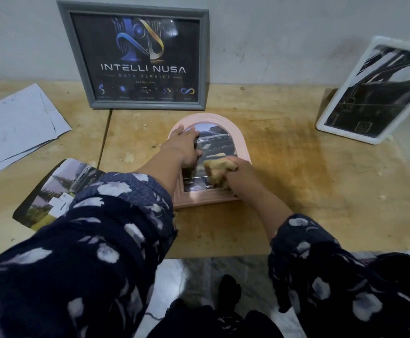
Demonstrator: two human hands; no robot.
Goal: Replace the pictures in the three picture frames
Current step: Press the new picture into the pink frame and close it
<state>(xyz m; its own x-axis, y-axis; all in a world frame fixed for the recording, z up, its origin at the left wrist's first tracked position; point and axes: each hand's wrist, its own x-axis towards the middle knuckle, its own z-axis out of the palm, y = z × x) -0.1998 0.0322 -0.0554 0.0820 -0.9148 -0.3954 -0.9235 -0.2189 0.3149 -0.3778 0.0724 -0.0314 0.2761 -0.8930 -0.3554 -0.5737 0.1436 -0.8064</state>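
Our left hand [184, 145] lies flat, fingers straight, pressing on the pink arched frame [241, 145], which lies face up on the wooden table [296, 191] and shows a dark car picture. Our right hand [235, 172] clutches a tan cloth [217, 170] against its glass. A grey frame [135, 57] leans on the wall; a white frame [374, 93] stands tilted at right.

Only readable text you've got is on the grey frame [135, 57] leaning against the wall at the back of the table [284, 191]. Its dark poster says "INTELLI NUSA" in big white letters, with "DATA SERVICE" in smaller type right under it. There's a tiny line below that and captions under the icon row, but they're too small to make out. The car picture in the pink arched frame [241, 142] has some lettering, too blurry to read.
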